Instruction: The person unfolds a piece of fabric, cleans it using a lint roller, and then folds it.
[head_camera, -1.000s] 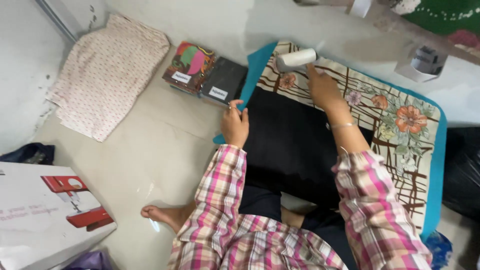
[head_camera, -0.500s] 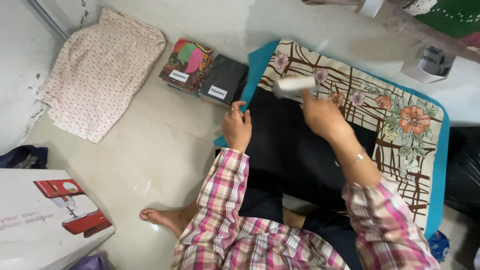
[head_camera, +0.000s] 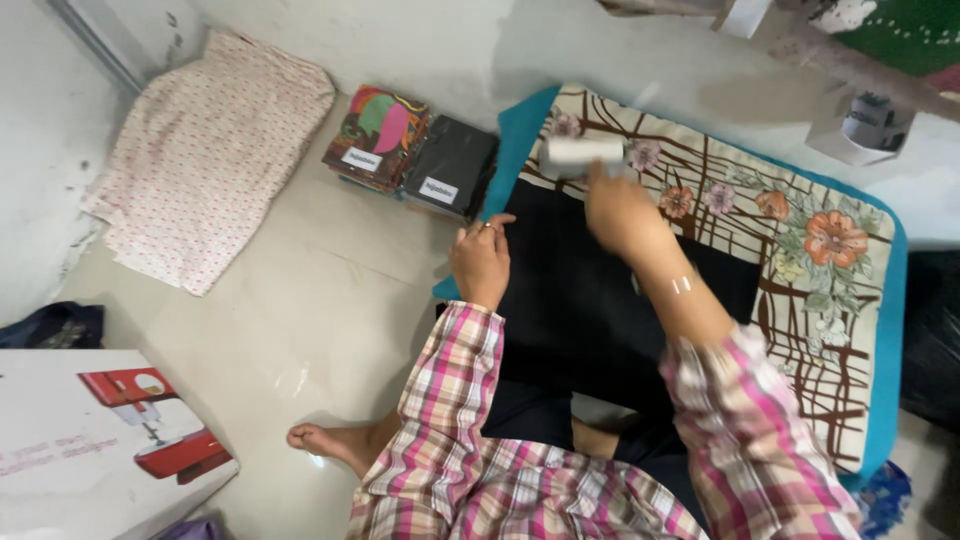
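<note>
Mat (head_camera: 840, 300): on the floor (head_camera: 300, 300), right half of the frame, running from upper centre to lower right.
Dark cloth (head_camera: 570, 300): on the mat, centre of the frame, just above the person's lap.
Left hand (head_camera: 482, 262): on the dark cloth's left edge, centre of the frame.
Right hand (head_camera: 615, 210): over the cloth's upper edge, right of the left hand.
Roller (head_camera: 583, 152): in the right hand, above the cloth's upper edge, over the mat.
Two fabric stacks (head_camera: 410, 150): side by side on the floor, just left of the mat's upper corner.
Folded cloth (head_camera: 205, 165): upper left, on the floor, left of the stacks.
Box (head_camera: 90, 450): lower left corner.
Bare foot (head_camera: 325, 440): lower centre, right of the box.
</note>
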